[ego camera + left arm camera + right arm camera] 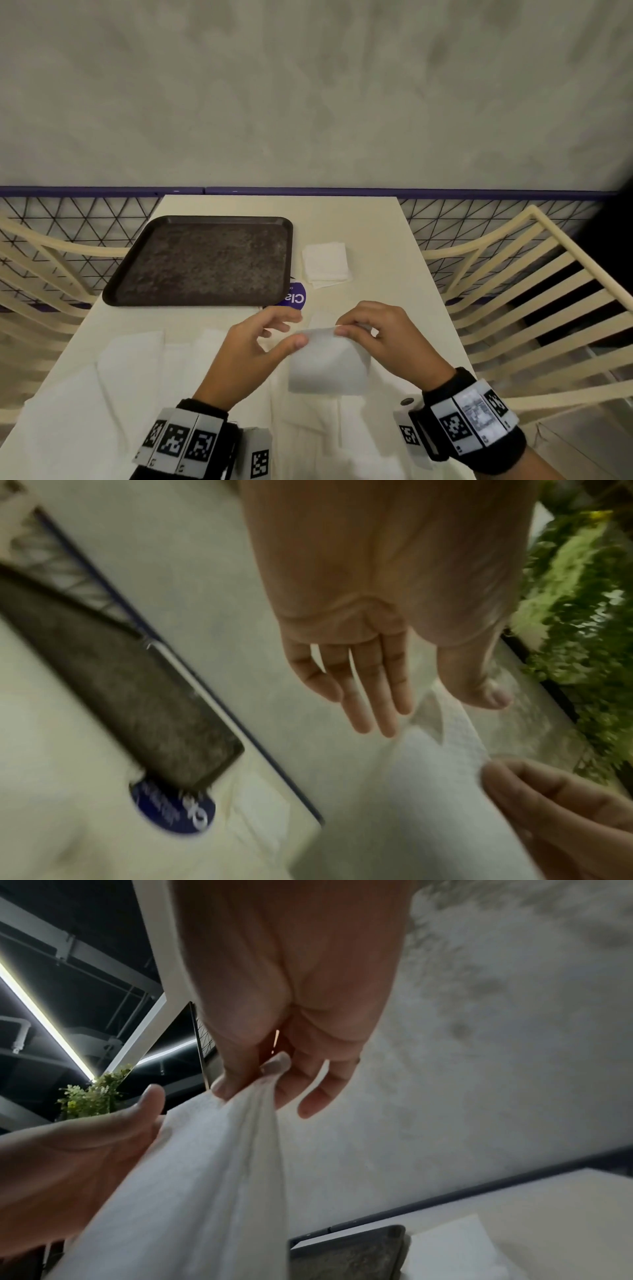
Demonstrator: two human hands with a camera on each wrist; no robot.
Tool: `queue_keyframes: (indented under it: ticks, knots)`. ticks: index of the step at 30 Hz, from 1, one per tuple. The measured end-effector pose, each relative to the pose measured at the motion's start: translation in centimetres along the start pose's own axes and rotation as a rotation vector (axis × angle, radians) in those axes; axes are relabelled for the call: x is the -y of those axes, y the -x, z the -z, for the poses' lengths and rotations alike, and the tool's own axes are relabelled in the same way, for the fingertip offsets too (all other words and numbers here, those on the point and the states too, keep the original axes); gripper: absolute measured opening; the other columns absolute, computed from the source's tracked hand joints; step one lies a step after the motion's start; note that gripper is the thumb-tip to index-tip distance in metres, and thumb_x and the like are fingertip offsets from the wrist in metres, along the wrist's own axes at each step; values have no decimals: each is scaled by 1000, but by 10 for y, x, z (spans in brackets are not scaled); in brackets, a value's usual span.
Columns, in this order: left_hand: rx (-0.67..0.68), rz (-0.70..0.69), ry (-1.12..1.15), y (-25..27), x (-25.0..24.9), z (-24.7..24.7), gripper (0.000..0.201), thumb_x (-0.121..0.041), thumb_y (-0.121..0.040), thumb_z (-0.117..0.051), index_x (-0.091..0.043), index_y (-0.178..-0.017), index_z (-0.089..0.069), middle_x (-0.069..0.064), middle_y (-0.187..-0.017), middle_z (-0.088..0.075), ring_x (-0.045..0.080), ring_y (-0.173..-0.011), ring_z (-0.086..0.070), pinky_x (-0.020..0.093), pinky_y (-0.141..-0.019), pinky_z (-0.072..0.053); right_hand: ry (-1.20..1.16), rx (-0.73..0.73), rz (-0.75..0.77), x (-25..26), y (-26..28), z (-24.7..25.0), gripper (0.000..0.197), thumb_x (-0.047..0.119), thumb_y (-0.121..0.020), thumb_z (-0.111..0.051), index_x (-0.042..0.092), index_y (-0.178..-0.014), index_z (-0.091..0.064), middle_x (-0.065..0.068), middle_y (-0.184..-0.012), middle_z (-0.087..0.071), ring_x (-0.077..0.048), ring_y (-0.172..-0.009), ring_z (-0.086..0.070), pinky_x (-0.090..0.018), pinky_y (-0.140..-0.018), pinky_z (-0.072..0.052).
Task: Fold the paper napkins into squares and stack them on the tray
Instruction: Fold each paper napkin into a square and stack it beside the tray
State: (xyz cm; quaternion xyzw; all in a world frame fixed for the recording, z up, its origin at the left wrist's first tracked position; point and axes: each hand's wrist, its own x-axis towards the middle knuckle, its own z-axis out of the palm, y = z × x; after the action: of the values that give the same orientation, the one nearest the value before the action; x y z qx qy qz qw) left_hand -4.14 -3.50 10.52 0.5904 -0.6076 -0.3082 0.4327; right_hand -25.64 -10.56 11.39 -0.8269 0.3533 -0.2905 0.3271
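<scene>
The right hand pinches the top edge of the napkin hanging just below it, while the left hand, fingers loose, touches the other corner with its thumb, so line up both corners before pressing flat.

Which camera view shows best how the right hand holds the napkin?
The right wrist view: the right hand pinches the napkin corner between thumb and finger, close up. The head view shows the grip smaller; the left wrist view shows it blurred at the frame's edge.
</scene>
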Motion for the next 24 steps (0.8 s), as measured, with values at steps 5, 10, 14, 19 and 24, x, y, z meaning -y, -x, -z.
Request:
queue_keyframes:
  ticks: [5,10,14,19,24]
  knots:
    - [-86,147,184,0,1,-26,4,-24,-82,-68,-27,-79,-71,-11,-81,-71,6,-73,-63,18,-63,-49,-272,49,-203,3,2,-11,24,23,-80,-73,29,-100,-61,11,-82,-61,2,-77,-57,-10,-72,-42]
    - [-239,141,304,-8,-7,-37,16,-13,-85,-63,-22,-74,-68,-14,-68,-69,-2,-60,-59,13,-56,-47,-445,17,-397,-21,15,-17,30,34,-77,-73,12,-96,-66,-17,-93,-69,-22,-82,-63,-46,-81,-51]
    - [-155,173,347,-13,6,-53,11,-28,-84,-65,-17,-87,-68,1,-79,-71,13,-75,-66,23,-70,-53,-366,-127,-440,-35,20,-1,20,22,-84,-69,5,-77,-61,-14,-70,-59,-18,-66,-53,-33,-65,-44]
    - [205,365,-131,-20,45,-86,21,-31,-86,-62,-26,-68,-53,-9,-73,-58,15,-77,-56,19,-67,-42,-213,-280,-515,-58,28,18,27,21,-88,-62,-1,-76,-53,-3,-56,-50,-9,-51,-44,-20,-56,-40]
    - [538,445,-568,-15,75,-132,51,-48,-90,-49,1,-92,-62,16,-104,-65,28,-102,-58,30,-83,-43,-207,-300,-555,-64,36,21,24,21,-90,-60,16,-68,-52,8,-49,-48,-6,-49,-43,-13,-53,-38]
